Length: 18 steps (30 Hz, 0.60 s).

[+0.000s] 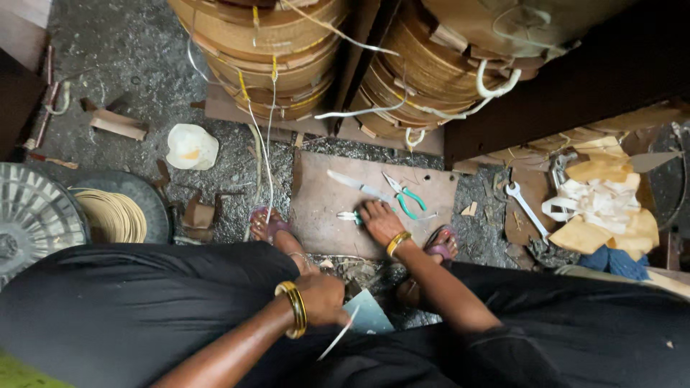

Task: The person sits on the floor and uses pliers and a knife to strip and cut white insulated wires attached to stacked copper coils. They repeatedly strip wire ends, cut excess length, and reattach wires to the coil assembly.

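The right hand (376,219) presses flat, fingers together, on a small tool (348,215) on the brown board (431,188) (pliers (404,197) just beyond); the near left hand (321,298) pinches a thin pale strip (338,343)

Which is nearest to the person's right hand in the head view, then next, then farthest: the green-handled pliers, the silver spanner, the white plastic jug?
From the right hand on the brown board:
1. Green-handled pliers, just beyond the fingers, on the same board.
2. Silver spanner, off to the right on the ground.
3. White plastic jug, far left on the gravel.
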Available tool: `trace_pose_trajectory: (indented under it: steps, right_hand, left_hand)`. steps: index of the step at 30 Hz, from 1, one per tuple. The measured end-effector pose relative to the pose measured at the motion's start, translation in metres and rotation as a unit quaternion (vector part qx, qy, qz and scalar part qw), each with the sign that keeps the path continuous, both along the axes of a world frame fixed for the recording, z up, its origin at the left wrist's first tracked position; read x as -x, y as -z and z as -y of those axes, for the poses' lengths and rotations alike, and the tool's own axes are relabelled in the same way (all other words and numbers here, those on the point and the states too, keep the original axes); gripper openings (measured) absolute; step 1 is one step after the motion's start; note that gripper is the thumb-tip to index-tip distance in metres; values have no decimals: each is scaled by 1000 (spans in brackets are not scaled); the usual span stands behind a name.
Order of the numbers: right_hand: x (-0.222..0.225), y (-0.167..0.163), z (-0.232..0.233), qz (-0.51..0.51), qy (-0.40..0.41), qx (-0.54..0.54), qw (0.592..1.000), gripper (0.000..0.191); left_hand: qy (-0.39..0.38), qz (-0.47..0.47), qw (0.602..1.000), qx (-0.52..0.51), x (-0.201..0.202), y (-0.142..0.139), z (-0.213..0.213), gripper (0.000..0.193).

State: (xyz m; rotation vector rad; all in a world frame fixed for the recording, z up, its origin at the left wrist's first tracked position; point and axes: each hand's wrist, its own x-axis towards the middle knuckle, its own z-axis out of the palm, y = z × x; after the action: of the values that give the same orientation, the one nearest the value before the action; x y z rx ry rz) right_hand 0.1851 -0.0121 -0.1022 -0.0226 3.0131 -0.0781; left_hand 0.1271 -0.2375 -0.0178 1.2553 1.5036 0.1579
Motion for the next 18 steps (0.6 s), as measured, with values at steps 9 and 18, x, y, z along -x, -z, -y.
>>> trace_pose_trajectory:
  steps: [9,18]
  right_hand:
    - [-5,21,3,118,154,135,972,40]
    - [-29,-65,-2,249,310,667,630,26]
  left_hand:
    - [-297,228,927,-37,3,-13,-29,33]
    - [-515,360,723,-287,83,-82,-32,20]
